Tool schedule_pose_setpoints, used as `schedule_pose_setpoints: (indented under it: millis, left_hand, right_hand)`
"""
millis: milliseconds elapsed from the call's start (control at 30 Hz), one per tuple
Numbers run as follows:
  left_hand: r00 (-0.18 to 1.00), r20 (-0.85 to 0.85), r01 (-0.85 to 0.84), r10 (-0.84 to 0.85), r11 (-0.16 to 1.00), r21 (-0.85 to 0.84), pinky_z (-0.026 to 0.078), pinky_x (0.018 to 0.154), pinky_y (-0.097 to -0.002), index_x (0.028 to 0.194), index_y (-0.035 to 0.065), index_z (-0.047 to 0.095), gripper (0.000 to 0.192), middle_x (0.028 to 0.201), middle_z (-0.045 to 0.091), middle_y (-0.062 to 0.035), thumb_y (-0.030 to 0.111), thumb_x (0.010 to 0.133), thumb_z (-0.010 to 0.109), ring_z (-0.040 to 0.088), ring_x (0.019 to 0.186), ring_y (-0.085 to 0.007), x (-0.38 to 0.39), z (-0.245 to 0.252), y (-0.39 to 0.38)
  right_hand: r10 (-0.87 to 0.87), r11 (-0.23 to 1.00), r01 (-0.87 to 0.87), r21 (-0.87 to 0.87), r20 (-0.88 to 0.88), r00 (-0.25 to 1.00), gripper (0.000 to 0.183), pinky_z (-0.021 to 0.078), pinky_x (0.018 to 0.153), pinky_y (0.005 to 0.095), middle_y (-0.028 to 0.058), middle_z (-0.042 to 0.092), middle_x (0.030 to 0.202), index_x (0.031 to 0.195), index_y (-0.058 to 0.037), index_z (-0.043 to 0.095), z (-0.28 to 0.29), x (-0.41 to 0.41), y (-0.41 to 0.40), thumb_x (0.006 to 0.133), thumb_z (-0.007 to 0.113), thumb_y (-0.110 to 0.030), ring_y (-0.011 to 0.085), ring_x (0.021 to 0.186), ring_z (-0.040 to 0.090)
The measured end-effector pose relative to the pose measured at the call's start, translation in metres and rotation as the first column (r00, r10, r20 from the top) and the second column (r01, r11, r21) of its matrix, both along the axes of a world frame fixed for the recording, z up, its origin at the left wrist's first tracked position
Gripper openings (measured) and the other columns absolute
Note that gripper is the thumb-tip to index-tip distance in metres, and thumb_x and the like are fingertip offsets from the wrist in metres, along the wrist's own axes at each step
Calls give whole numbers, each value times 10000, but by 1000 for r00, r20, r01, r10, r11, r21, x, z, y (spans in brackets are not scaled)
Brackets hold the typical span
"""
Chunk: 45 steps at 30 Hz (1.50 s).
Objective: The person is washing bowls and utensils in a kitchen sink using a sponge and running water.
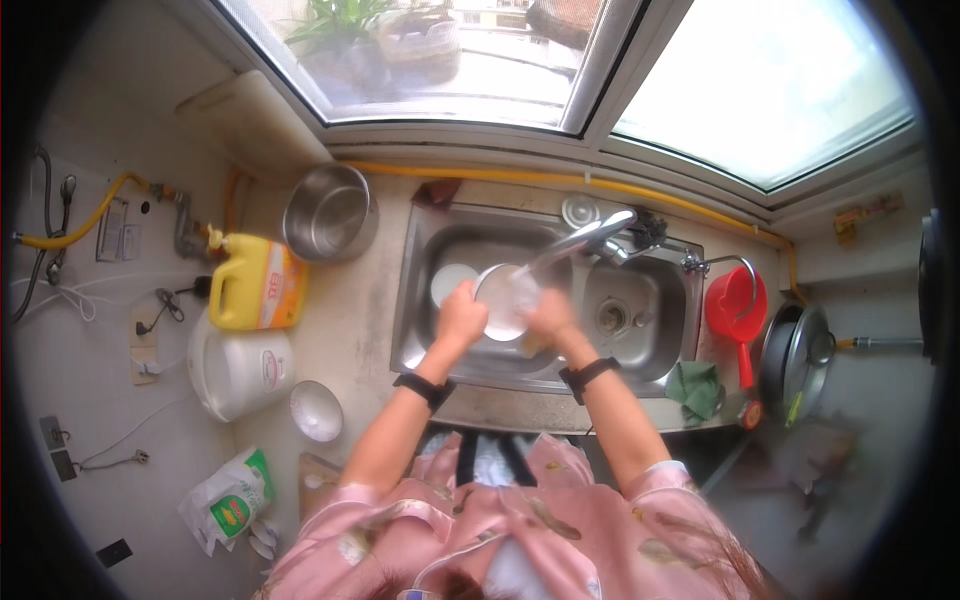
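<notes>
Over the left basin of a double stainless-steel sink (431, 356), my left hand (460, 319) grips the left rim of a white bowl (501, 307). Water runs into the bowl from the chrome faucet (581, 238). At the bowl's right side is my right hand (553, 319), blurred; a yellowish thing shows beneath it, and I cannot tell what its fingers hold. Another white dish (453, 283) lies in the left basin, behind my left hand. The right basin (645, 322) has a drain strainer (611, 315).
Left of the sink stand a steel pot (330, 214), a yellow jug (259, 283), a white bucket (244, 367) and a bowl (316, 411). To the right are a red dipper (736, 304), a green cloth (694, 390) and pans with a glass lid (808, 364). A yellow hose (480, 174) runs behind.
</notes>
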<state>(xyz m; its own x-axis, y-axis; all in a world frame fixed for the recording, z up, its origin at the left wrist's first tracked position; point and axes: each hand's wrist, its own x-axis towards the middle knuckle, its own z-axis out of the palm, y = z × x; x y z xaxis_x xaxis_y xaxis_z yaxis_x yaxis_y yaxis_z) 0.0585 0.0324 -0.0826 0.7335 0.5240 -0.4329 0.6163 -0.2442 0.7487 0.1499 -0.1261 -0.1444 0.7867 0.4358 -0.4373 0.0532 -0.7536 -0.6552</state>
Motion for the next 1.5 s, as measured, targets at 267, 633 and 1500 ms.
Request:
schedule_pose_setpoints:
  millis: [267, 633, 1500]
  left_hand:
    - [987, 158, -42, -9, 948, 315, 445, 840, -500, 1115, -15, 513, 405, 1012, 580, -296, 26, 713, 490, 550, 969, -465, -7, 7, -8]
    - [921, 389, -195, -2, 863, 467, 466, 818, -489, 1212, -2, 427, 504, 1102, 535, -279, -23, 714, 503, 559, 967, -475, -9, -1, -12]
    - [614, -155, 781, -774, 568, 259, 358, 1030, -413, 1372, 9, 425, 530, 1375, 463, -205, 268, 912, 477, 584, 1058, -320, -5, 32, -14]
  right_hand:
    - [18, 986, -10, -169, 46, 999, 336, 521, 748, 432, 191, 684, 824, 894, -73, 726, 30, -6, 5, 861, 567, -367, 365, 826, 665]
    - [-22, 848, 103, 520, -160, 987, 254, 512, 620, 336, 118, 668, 664, 877, -18, 636, 66, 6, 32, 924, 545, -250, 219, 597, 673]
    - [-118, 818, 381, 430, -522, 845, 439, 476, 855, 326, 141, 663, 1069, 1213, 16, 566, -9, -19, 7, 992, 415, -331, 199, 957, 620]
